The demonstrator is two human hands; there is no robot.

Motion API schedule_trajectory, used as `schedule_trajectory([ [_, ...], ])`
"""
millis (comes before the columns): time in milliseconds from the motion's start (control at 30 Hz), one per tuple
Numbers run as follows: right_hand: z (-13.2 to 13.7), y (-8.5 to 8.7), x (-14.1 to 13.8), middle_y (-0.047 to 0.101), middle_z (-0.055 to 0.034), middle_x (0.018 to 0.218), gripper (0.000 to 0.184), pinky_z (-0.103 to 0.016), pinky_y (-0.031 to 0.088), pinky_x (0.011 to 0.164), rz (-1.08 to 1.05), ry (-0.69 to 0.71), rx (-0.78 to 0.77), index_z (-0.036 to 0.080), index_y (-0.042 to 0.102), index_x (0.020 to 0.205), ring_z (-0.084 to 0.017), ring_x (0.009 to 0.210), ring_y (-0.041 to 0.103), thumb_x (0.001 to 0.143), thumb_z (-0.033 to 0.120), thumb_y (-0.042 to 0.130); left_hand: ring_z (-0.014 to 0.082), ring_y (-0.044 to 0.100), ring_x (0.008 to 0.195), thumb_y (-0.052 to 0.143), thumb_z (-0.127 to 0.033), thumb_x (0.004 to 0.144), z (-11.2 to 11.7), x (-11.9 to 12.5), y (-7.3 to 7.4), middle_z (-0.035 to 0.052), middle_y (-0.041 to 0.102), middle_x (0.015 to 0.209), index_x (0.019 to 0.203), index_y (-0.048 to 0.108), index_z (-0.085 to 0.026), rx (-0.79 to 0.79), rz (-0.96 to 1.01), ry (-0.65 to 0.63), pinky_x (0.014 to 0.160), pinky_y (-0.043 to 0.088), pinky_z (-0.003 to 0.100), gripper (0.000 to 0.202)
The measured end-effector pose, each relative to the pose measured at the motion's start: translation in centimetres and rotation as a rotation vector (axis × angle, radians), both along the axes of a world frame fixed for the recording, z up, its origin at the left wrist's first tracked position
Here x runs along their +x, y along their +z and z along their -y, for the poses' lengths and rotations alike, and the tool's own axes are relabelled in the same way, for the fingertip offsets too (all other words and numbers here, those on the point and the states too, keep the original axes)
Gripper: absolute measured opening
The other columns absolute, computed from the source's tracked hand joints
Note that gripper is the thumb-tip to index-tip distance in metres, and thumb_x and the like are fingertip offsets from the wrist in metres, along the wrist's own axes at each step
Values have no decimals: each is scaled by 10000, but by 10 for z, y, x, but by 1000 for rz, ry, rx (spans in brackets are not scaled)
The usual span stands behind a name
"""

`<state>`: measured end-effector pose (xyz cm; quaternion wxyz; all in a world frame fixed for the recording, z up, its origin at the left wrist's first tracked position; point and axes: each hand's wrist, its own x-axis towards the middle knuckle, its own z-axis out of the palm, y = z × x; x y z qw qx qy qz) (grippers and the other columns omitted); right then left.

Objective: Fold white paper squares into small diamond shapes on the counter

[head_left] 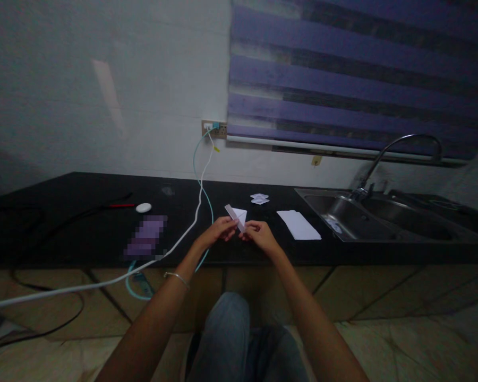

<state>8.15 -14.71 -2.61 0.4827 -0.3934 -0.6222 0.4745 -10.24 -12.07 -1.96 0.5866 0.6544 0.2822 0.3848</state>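
Between my two hands is a small piece of white folded paper (240, 216), held just above the dark countertop. My left hand (224, 228) pinches its left side, thumb on top. On the lower right edge, the fingers of my right hand (257, 233) are closed on the same paper. One strip of it stands out slantwise over a pointed, triangular part. Behind it on the counter lie small folded paper pieces (259, 198). To the right of my right hand rests a stack of white paper sheets (298, 225).
A steel sink (354, 215) with a curved faucet (402, 139) is at the right. White (187, 233) and teal (210, 199) cables run from the wall socket (214, 129) across the counter, left of my hands. A white oval object (144, 208) and a blurred purple rectangle (147, 235) lie left.
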Motion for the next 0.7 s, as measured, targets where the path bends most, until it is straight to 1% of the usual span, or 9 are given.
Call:
schedule_trajectory([
  [100,3,3,0,686,-29,647,131,-229,455,559,-5,41,-23,141,676,760,-125,556,610,703,240,612,75,420,416,588,-524,803,8,0,6,-3,513,513,726,647,-110,85,-86,-51,410,312,187,425],
  [233,8,9,1,674,-19,646,113,-232,463,586,32,120,-11,142,663,741,-124,579,608,712,248,635,81,407,423,605,-505,795,15,1,10,-1,504,495,670,660,-117,148,-152,-49,413,299,192,411],
  [300,7,8,2,663,-14,633,120,-230,459,582,51,128,2,143,658,734,-120,573,599,719,261,643,83,413,426,601,-501,797,16,2,10,10,530,514,675,660,-117,156,-157,-47,410,301,193,407],
  [400,3,3,3,670,-25,664,160,-226,458,582,24,115,16,139,654,774,-121,591,607,729,292,653,87,432,441,612,-498,787,14,3,8,23,561,554,705,660,-115,155,-148,-49,411,316,193,395],
  [533,-2,-2,2,667,-16,660,245,-227,466,557,-82,51,1,163,597,889,-126,579,613,748,356,651,77,400,418,612,-511,785,9,3,2,-9,499,515,690,616,-125,155,-140,15,399,279,187,397],
  [633,0,0,2,642,9,637,257,-233,479,543,-142,-20,-2,196,543,871,-132,580,615,760,405,643,78,392,412,607,-513,792,7,1,-2,-22,473,498,665,577,-135,171,-142,52,401,268,190,400],
  [700,3,3,1,640,10,673,264,-237,491,551,-152,-41,13,204,533,836,-139,618,622,736,403,674,80,398,414,594,-514,802,5,0,-3,-19,477,497,650,565,-137,183,-150,57,406,273,195,408],
])
